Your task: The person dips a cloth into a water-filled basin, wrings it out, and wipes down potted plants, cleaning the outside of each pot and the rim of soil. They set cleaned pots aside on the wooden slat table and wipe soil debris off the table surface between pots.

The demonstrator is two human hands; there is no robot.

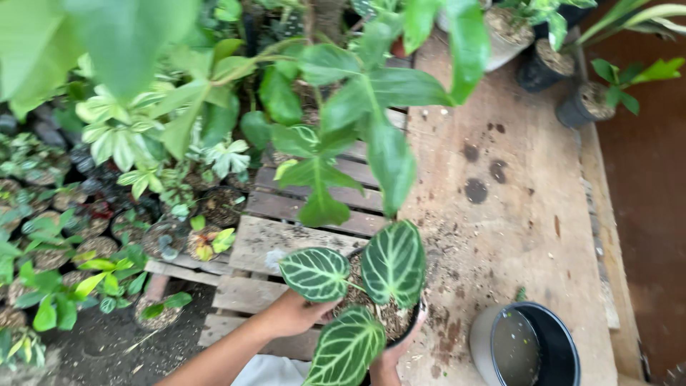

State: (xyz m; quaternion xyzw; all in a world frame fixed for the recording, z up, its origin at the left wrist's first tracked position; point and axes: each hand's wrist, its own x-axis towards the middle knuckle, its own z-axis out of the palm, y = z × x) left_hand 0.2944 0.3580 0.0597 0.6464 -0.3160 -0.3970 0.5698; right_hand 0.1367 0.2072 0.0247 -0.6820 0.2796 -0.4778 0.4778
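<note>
We've got the potted plant [389, 314] by its rim, left hand [294, 313] and right hand [389, 361], fingers wrapped on the pot. Soil-heavy, we'd guess; veined leaves [393, 263] fragile, so grip the pot only.

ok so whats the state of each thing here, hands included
left hand: gripping the potted plant's rim
right hand: holding the pot's near side
potted plant: upright, filled with mix, three veined leaves
empty pot: upright, nothing inside
wooden bench: soil-strewn, dark damp spots
</note>
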